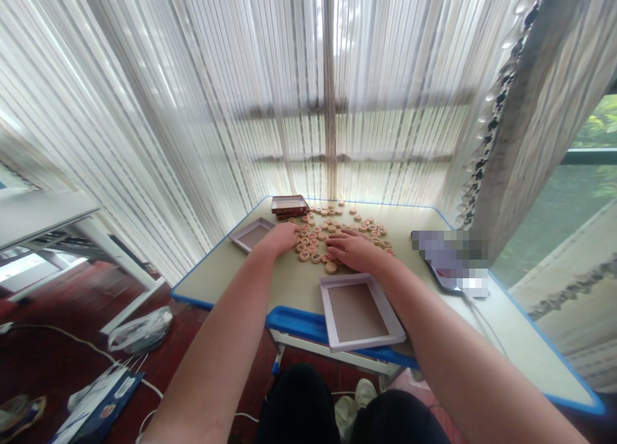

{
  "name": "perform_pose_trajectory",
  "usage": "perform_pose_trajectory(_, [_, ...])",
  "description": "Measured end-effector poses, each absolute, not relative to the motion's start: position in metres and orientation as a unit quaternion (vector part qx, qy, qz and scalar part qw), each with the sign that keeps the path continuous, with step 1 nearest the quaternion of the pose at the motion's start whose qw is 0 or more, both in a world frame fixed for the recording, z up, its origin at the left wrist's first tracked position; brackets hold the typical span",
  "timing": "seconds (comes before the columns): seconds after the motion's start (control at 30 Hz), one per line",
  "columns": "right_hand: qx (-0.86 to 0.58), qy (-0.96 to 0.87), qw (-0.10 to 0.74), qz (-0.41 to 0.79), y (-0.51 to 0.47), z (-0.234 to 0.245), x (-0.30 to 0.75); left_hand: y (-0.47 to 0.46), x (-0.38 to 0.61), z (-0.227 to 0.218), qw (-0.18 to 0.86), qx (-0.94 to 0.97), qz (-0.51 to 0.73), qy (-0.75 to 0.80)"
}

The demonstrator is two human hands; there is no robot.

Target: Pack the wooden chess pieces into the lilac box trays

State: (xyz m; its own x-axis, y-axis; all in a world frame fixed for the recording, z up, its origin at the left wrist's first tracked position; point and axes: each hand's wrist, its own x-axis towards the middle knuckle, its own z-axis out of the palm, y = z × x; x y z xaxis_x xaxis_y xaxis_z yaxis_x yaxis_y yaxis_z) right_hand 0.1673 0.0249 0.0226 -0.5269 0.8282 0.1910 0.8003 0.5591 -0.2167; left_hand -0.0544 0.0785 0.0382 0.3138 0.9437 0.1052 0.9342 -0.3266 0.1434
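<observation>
Many round wooden Chinese chess pieces (313, 243) with red and dark characters lie spread over the table, some touching. At the left edge of the group rests my left hand (283, 237), its fingers loosely bent against the nearest pieces and partly hidden. My right hand (355, 251) lies palm down over the pieces on the right, fingers stretched out and slightly apart. It covers some of them, and I see nothing held in it. A shallow white box tray (324, 312) with a brown inside sits below my right hand, overhanging the near table edge.
The pale table (205, 274) has a blue rim. A second shallow tray (236, 239) lies left; a dark red box (289, 205) stands behind. At right is a blurred-out phone-like device (436, 264) with a cable. A plastic bag (139, 331) lies on the floor.
</observation>
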Motion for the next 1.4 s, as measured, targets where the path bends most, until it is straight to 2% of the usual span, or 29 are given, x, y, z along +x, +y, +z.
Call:
perform_pose_trajectory(0.17, [-0.485, -0.859, 0.162, 0.024, 0.023, 0.025, 0.169, 0.074, -0.059, 0.039, 0.039, 0.8, 0.117, 0.587])
perform_pose_trajectory(0.33, [-0.444, -0.873, 0.19, 0.072, 0.013, 0.036, 0.161, 0.073, -0.061, 0.04, 0.027, 0.751, 0.161, 0.639])
perform_pose_trajectory(0.47, [-0.445, -0.874, 0.169, 0.099, 0.008, 0.041, 0.159, 0.066, -0.054, 0.041, -0.003, 0.747, 0.154, 0.647])
perform_pose_trajectory(0.73, [-0.497, -0.85, 0.174, 0.012, 0.018, 0.035, 0.171, 0.053, -0.035, 0.037, -0.068, 0.79, 0.165, 0.587])
perform_pose_trajectory(1.17, [-0.51, -0.848, 0.138, -0.039, 0.022, 0.032, 0.175, 0.052, -0.035, 0.038, -0.05, 0.764, 0.147, 0.627])
perform_pose_trajectory(1.4, [-0.549, -0.811, 0.197, -0.037, 0.023, 0.034, 0.177, 0.054, -0.045, 0.04, -0.031, 0.761, 0.149, 0.631])
